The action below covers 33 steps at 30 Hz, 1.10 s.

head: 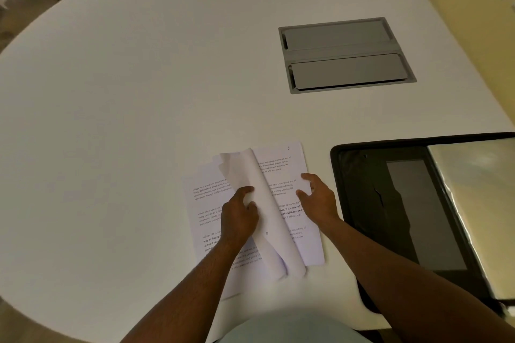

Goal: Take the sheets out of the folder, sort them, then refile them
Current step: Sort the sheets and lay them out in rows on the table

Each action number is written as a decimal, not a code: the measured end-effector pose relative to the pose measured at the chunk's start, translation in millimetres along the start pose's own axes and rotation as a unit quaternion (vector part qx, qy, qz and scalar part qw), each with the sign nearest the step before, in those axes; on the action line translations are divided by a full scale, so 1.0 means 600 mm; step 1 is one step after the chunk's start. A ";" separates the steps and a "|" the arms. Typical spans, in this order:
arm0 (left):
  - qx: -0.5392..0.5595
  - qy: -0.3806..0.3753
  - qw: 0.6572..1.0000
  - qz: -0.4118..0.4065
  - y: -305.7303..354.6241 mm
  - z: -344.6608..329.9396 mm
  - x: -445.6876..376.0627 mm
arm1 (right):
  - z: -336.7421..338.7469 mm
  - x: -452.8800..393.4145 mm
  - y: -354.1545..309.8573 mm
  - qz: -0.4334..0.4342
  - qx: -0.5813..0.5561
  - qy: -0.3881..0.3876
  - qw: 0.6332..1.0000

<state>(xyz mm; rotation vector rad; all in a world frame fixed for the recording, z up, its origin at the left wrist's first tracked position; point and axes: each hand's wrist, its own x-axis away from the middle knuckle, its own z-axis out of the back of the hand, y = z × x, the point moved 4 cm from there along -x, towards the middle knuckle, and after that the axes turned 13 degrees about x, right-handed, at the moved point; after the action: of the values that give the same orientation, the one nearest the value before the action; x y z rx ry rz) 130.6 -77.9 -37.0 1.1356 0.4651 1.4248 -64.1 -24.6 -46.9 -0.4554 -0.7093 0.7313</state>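
Smooth white rounded table [139, 92], printed white sheets [289, 175] lying flat on it just left of the open black folder [370, 203], a few curled up in a loose roll at mid-stack. Left hand [239, 217] pinching the curled sheets; right hand [317, 198] spread flat on the stack, fingers relaxed. Repeated paragraphs starting "Village life is a peaceful"; beyond the folder, a grey metal hatch [345, 56] set flush.

Single head-worn wide-angle view, looking forward and steeply down, close over the near edge of a white table [117, 108], far rim visible
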 end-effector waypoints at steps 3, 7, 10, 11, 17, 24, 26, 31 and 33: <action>-0.001 0.001 1.000 0.001 -0.001 -0.001 -0.001 | 0.002 -0.012 0.002 -0.040 -0.051 -0.013 0.998; -0.005 0.003 1.000 -0.002 -0.002 0.000 0.000 | -0.003 -0.019 0.004 -0.060 -0.066 -0.025 0.996; -0.005 0.001 1.000 -0.001 -0.001 0.000 0.000 | -0.007 -0.026 0.011 -0.099 -0.122 -0.038 0.987; -0.005 -0.001 1.000 0.000 -0.001 0.000 -0.001 | -0.009 -0.029 0.014 -0.117 -0.146 -0.040 0.982; 0.003 0.000 1.000 -0.001 0.000 0.000 0.000 | -0.002 -0.034 0.011 -0.106 -0.086 -0.004 0.991; 0.014 -0.019 0.999 -0.023 0.017 -0.008 0.007 | 0.037 0.008 -0.039 0.055 0.055 0.181 0.980; 0.017 -0.027 0.999 -0.011 0.023 -0.011 0.011 | 0.064 0.019 -0.055 0.108 0.054 0.235 0.964; -0.083 -0.067 0.994 -0.028 0.029 -0.021 0.022 | 0.159 0.022 -0.087 0.146 0.053 0.325 0.933; -0.105 -0.062 0.992 -0.026 0.025 -0.026 0.019 | 0.203 0.025 -0.108 0.157 0.046 0.360 0.919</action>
<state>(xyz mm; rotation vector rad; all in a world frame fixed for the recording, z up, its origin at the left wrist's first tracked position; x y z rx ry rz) 111.8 -65.7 -27.8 1.0268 0.2483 1.3172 -115.3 -40.5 81.2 -0.7093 0.0961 0.8191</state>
